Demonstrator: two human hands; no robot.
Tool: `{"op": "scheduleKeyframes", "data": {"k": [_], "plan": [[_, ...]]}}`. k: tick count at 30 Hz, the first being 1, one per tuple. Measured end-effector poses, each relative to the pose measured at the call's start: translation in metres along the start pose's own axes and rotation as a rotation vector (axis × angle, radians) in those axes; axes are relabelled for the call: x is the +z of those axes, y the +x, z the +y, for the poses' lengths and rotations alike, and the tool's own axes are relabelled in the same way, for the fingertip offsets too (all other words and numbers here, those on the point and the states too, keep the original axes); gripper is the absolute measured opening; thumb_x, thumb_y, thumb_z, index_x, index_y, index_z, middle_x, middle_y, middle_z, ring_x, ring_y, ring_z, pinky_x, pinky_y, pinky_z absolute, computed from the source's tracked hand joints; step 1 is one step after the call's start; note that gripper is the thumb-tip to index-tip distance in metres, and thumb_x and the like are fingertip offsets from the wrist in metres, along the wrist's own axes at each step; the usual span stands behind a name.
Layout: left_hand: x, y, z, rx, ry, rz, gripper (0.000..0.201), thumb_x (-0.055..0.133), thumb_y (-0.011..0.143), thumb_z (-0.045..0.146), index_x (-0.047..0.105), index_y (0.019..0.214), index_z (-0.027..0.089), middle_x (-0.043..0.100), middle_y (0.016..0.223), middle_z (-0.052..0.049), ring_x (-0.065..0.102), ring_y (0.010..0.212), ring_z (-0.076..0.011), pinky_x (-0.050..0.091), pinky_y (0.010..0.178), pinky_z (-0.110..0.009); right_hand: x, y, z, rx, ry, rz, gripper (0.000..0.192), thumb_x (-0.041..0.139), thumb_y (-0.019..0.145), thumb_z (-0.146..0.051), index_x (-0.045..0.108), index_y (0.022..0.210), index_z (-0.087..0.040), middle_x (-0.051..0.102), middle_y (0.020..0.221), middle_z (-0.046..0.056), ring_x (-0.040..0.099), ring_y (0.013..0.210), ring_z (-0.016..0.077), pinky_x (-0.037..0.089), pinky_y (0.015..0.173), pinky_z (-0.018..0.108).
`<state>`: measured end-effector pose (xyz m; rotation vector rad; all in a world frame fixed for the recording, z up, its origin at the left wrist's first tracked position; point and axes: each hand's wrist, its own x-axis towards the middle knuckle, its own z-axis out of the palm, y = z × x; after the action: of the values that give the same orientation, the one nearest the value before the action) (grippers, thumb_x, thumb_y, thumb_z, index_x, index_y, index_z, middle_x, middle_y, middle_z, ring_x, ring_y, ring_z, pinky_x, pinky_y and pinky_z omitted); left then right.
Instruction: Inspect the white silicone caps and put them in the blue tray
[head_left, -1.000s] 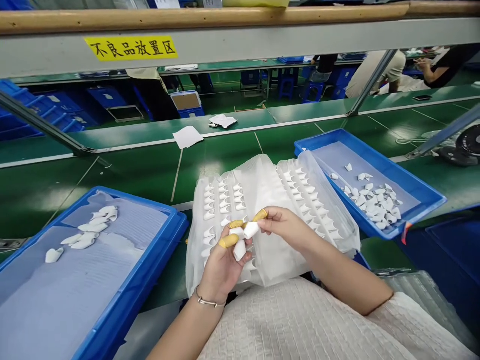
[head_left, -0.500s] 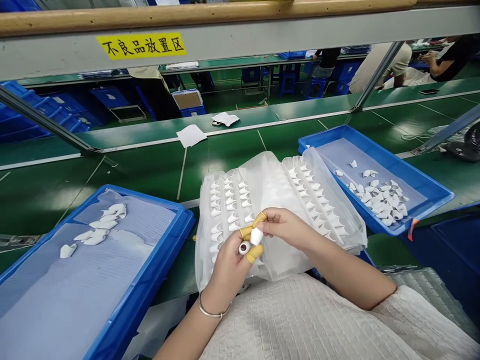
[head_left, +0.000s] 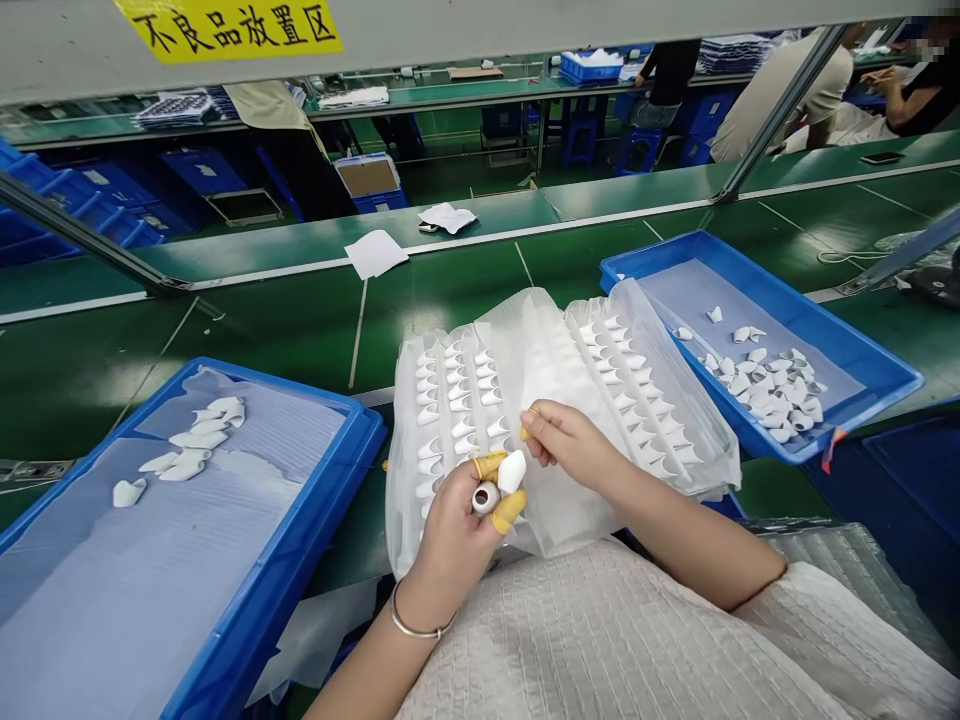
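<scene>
My left hand, with yellow finger cots, grips a small white curved part between thumb and fingertips. A second white part with a round opening sits in the same hand, against the palm side. Just right of it, my right hand is closed in a pinch, apart from both parts; whatever it may hold is hidden. Under both hands lies a translucent white tray with rows of similar white parts standing in its slots, partly covered by thin film.
To the left, a blue tray lined with film carries several white parts. Another blue tray at right bears a pile of white parts. A metal frame with a yellow label spans above; people work beyond.
My right hand has drawn away from the white part and now pinches to its right. My left hand keeps both parts. The view has tilted slightly down.
</scene>
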<state>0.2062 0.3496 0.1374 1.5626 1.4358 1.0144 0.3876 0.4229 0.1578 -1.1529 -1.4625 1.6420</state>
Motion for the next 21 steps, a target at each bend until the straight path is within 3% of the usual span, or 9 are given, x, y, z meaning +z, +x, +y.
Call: {"op": "scheduleKeyframes", "data": {"k": [2,9,13,16,19,21], "plan": [[-0.0008,-0.0005,-0.0023,-0.008,0.004,0.006,0.030,0.071,0.083,0.036,0.066,0.110,0.022,0.071,0.104,-0.005,0.067,0.093,-0.0227,0.053,0.081,-0.034,-0.0046,-0.0003,-0.0013,-0.010,0.001,-0.013,0.041,0.050,0.095,-0.053,0.050,0.072,-0.019,0.054,0.066,-0.002,0.050,0.057,0.0108,0.040,0.056,0.025],[0.0004,0.0033,0.0013,-0.032,-0.045,0.019,0.032,0.071,0.083,0.036,0.067,0.111,0.022,0.071,0.102,-0.005,0.066,0.091,-0.0218,0.052,0.079,-0.033,-0.0077,-0.0020,0.0001,-0.064,0.011,-0.274,0.027,0.067,0.088,-0.042,0.065,0.088,-0.016,0.060,0.081,0.001,0.056,0.077,0.0144,0.044,0.072,0.028],[0.0026,0.0051,0.0005,-0.129,-0.192,0.081,0.032,0.073,0.079,0.036,0.067,0.107,0.021,0.072,0.098,-0.004,0.066,0.085,-0.0189,0.052,0.076,-0.030,-0.0069,-0.0013,0.0018,-0.053,0.122,-0.263,0.024,0.071,0.085,-0.039,0.066,0.094,-0.016,0.063,0.091,0.003,0.060,0.087,0.0174,0.047,0.082,0.033],[0.0019,0.0045,-0.0030,-0.163,-0.235,0.098,0.028,0.073,0.078,0.036,0.066,0.101,0.020,0.071,0.090,-0.002,0.065,0.079,-0.0175,0.052,0.071,-0.029,-0.0081,-0.0022,0.0031,-0.151,0.023,-0.230,0.020,0.071,0.086,-0.033,0.069,0.100,-0.020,0.062,0.095,0.003,0.059,0.089,0.0169,0.047,0.081,0.032],[0.0001,0.0029,-0.0050,-0.119,-0.186,0.129,0.024,0.072,0.080,0.034,0.066,0.099,0.021,0.071,0.091,-0.002,0.066,0.081,-0.0175,0.052,0.072,-0.029,-0.0092,-0.0032,0.0058,-0.239,-0.082,-0.223,0.025,0.069,0.087,-0.030,0.068,0.112,-0.024,0.061,0.102,0.004,0.058,0.092,0.0168,0.047,0.080,0.031],[-0.0008,0.0024,-0.0044,-0.049,-0.110,0.160,0.020,0.071,0.082,0.032,0.066,0.098,0.022,0.071,0.092,-0.002,0.066,0.082,-0.0173,0.052,0.073,-0.028,-0.0080,-0.0038,0.0075,-0.213,-0.099,-0.223,0.030,0.070,0.086,-0.031,0.065,0.115,-0.024,0.061,0.106,0.004,0.058,0.095,0.0176,0.047,0.079,0.031]]}}
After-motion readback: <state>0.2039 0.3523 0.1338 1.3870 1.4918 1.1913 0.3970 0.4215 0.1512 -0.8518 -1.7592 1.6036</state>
